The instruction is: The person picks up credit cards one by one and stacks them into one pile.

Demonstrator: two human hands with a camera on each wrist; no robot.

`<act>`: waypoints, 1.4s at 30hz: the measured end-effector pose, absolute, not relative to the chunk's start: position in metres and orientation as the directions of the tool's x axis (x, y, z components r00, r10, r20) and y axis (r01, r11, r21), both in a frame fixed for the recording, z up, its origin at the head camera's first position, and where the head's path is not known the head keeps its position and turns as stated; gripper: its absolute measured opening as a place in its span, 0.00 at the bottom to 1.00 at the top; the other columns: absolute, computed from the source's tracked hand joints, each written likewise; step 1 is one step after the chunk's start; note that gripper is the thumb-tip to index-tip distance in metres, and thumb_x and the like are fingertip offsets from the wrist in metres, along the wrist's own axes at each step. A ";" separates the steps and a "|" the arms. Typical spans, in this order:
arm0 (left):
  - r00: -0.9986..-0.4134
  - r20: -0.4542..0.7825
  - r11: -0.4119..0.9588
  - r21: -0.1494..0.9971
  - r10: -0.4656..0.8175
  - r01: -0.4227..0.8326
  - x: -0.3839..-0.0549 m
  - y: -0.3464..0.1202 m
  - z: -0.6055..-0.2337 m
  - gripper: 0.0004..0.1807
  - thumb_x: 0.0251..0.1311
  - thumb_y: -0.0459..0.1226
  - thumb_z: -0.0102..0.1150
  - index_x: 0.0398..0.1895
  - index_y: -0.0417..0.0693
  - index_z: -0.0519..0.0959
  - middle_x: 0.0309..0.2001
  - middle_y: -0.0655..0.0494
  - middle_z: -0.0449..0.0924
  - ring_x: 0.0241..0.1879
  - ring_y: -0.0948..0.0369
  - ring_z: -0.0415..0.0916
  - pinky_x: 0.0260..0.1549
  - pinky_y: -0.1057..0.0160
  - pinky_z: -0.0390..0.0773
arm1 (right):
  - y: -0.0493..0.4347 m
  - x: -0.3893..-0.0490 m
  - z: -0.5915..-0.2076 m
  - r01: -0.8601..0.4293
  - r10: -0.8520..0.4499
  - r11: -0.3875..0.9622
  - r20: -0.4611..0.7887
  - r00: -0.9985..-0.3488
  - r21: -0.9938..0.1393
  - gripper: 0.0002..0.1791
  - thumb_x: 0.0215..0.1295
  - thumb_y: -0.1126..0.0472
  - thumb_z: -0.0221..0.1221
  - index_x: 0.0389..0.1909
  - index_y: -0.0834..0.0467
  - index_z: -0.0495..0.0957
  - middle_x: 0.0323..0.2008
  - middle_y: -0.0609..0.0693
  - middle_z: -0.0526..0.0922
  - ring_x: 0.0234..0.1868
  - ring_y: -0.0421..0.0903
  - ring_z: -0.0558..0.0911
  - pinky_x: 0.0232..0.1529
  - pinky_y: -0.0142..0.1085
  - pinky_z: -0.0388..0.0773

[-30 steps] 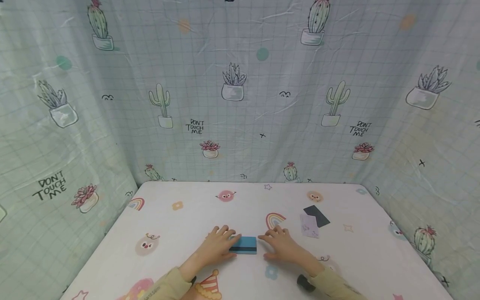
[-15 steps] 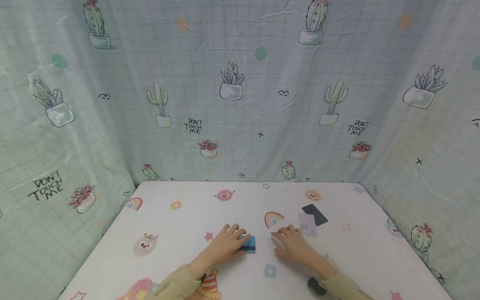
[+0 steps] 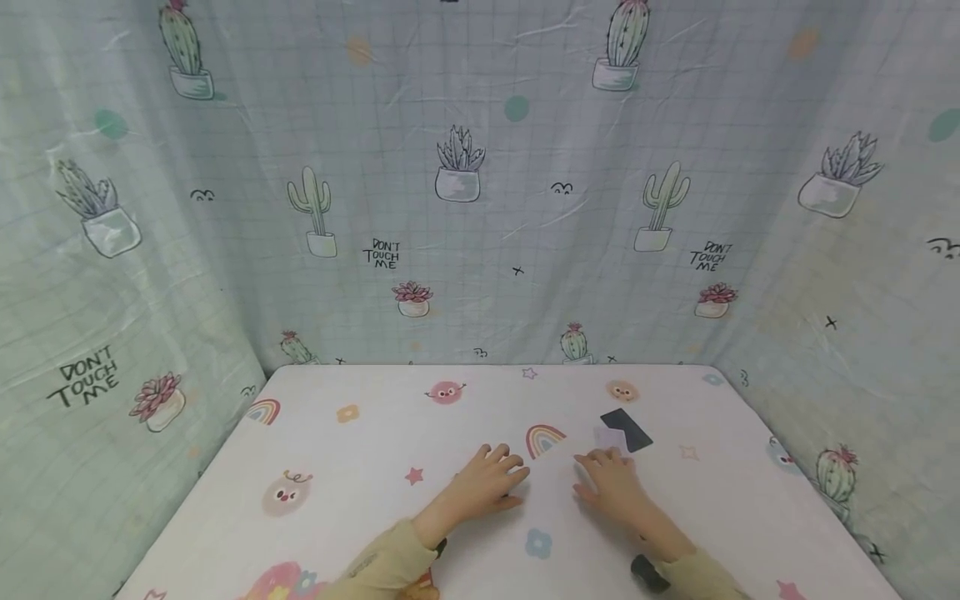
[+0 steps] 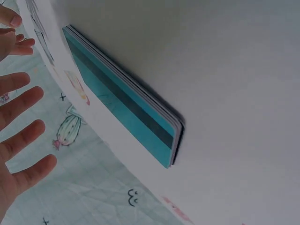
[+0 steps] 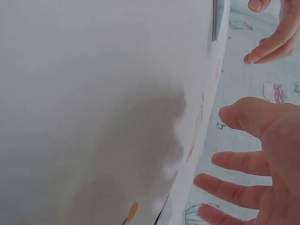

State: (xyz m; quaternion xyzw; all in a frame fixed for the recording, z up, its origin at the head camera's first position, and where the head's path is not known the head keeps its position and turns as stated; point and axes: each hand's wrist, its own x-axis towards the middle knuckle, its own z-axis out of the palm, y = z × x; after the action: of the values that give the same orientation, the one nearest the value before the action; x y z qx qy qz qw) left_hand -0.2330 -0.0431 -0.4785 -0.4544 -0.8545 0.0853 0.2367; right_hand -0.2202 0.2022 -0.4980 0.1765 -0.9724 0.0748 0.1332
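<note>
A neat stack of cards (image 4: 121, 96), blue on top with a dark stripe, lies flat on the white table. My left hand (image 3: 483, 486) hovers over it with fingers spread, hiding nearly all of it in the head view. The left wrist view shows these fingers (image 4: 28, 101) apart from the stack. To the right, my right hand (image 3: 615, 483) is held above the table, fingers spread and nothing in them. Just beyond its fingertips lies a pale purple card (image 3: 611, 438), partly covered by that hand, next to a dark card (image 3: 628, 428).
The table (image 3: 360, 467) has a white cover printed with rainbows, stars and faces. Patterned cloth (image 3: 480, 250) hangs behind it and along both sides. A dark band (image 3: 648, 574) sits at the right wrist.
Both hands have moved to the right. The left hand has slid over the blue card stack, which was plainly visible before. The right hand now overlaps the purple card.
</note>
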 end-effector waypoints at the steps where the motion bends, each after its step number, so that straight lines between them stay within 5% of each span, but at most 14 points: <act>1: -0.468 0.332 0.569 -0.360 0.819 0.739 -0.234 -0.040 -0.478 0.21 0.50 0.55 0.56 0.46 0.58 0.75 0.44 0.63 0.76 0.44 0.62 0.69 0.40 0.62 0.69 | 0.204 -0.220 -0.498 -0.348 -0.308 0.932 0.284 -0.908 -0.100 0.24 0.50 0.51 0.61 0.47 0.58 0.75 0.40 0.55 0.77 0.43 0.56 0.71 0.38 0.51 0.66; 22: -0.485 0.333 0.586 -0.395 0.809 0.707 -0.264 0.028 -0.477 0.18 0.54 0.53 0.54 0.46 0.60 0.75 0.45 0.65 0.77 0.46 0.63 0.70 0.41 0.64 0.70 | 0.229 -0.233 -0.495 -0.120 -0.106 0.989 0.156 -0.982 -0.087 0.29 0.53 0.47 0.57 0.46 0.68 0.69 0.39 0.66 0.73 0.43 0.65 0.67 0.34 0.58 0.65; 29: -0.508 0.319 0.599 -0.385 0.800 0.702 -0.275 0.045 -0.479 0.18 0.55 0.52 0.54 0.49 0.61 0.73 0.45 0.66 0.76 0.45 0.65 0.70 0.37 0.66 0.70 | 0.226 -0.238 -0.497 -0.053 -0.038 0.989 0.109 -0.993 -0.140 0.36 0.55 0.44 0.55 0.50 0.73 0.65 0.41 0.71 0.71 0.47 0.69 0.65 0.41 0.65 0.61; 42: -0.618 0.176 0.639 -0.317 0.766 0.701 -0.294 0.068 -0.485 0.22 0.56 0.51 0.51 0.56 0.62 0.67 0.55 0.66 0.71 0.53 0.64 0.67 0.45 0.59 0.72 | 0.221 -0.254 -0.501 0.014 0.030 0.991 0.121 -0.992 -0.134 0.42 0.51 0.43 0.58 0.49 0.79 0.64 0.41 0.75 0.69 0.47 0.73 0.65 0.45 0.67 0.59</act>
State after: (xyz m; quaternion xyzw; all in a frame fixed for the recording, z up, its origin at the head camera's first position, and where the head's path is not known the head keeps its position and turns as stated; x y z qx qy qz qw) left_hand -0.2945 0.0676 -0.4849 -0.4108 -0.8929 0.1091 0.1486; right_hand -0.2541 0.2210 -0.5006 -0.0109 -0.9958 0.0664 0.0616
